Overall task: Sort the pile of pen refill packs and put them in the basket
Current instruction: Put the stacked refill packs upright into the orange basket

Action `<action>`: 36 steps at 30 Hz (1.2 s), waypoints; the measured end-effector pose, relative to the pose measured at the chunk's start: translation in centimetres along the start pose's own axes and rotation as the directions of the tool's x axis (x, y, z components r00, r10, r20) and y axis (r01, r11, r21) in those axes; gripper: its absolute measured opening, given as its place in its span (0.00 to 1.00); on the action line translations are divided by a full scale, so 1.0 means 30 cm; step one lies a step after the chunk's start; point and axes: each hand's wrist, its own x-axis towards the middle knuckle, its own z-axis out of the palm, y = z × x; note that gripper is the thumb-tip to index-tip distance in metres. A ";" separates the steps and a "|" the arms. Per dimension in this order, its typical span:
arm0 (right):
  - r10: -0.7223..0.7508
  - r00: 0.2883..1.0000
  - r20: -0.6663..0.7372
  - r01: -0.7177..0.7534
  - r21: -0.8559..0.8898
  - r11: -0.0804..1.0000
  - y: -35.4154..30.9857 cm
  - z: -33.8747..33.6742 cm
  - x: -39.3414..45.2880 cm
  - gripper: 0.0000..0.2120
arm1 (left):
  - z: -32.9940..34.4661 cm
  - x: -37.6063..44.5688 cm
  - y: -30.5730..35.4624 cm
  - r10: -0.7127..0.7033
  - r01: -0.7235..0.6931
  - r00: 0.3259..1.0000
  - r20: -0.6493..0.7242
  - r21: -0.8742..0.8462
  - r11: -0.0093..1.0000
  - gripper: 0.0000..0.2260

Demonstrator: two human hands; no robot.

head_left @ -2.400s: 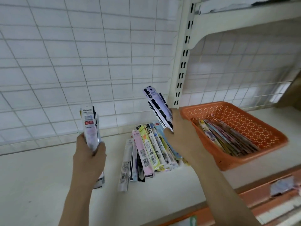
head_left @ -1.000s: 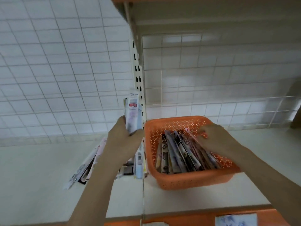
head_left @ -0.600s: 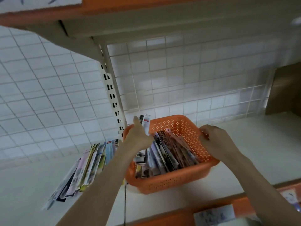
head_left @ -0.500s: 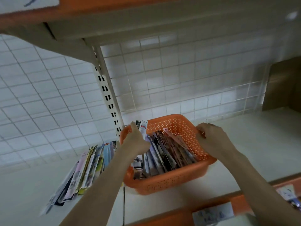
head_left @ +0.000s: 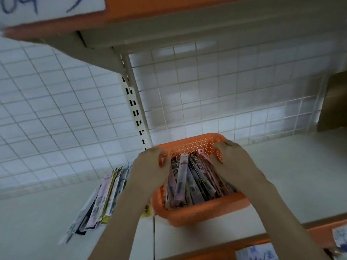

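You're facing a white shelf [head_left: 281, 166] with a tiled back wall [head_left: 56, 109] and a slotted upright [head_left: 134, 107] just behind the basket's left rear corner. The orange basket [head_left: 202, 212] is sitting mid-shelf, near the front edge, already holding a row of refill packs [head_left: 189, 181] standing on edge, long axes running front to back. Your left hand [head_left: 150, 169] is curling over the basket's left rim, thumb inside against the leftmost packs; your right hand [head_left: 232, 162] is curling over the right rear rim, fingers on the wall. Hands are apart, one on each side, neither holding a loose pack as far as I can tell.

The remaining pile [head_left: 101, 196] is lying flat on the shelf just left of the basket, fanned, long axes pointing away from you and tilting slightly right. It's lying beside your left forearm, so the left hand is nearer for the next pick.

Open shelf is stretching left of the pile and right of the basket. Watch the front lip close to the pile's near ends, and the upper shelf [head_left: 169, 21] overhanging above.
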 end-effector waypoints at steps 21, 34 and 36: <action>-0.196 0.956 0.220 0.148 0.219 0.964 -0.674 0.313 -0.027 0.13 | -0.220 -0.353 -0.802 -0.463 0.443 0.851 -0.248 -0.135 0.886 0.10; 0.176 0.771 0.612 -0.144 -0.102 0.984 -0.783 0.548 0.048 0.46 | -0.271 -0.351 -1.044 -0.530 0.499 0.823 -0.204 -0.187 0.846 0.11; 0.189 0.759 0.623 -0.137 -0.132 0.982 -0.792 0.562 0.044 0.45 | -0.269 -0.340 -1.060 -0.512 0.479 0.837 -0.192 -0.195 0.856 0.11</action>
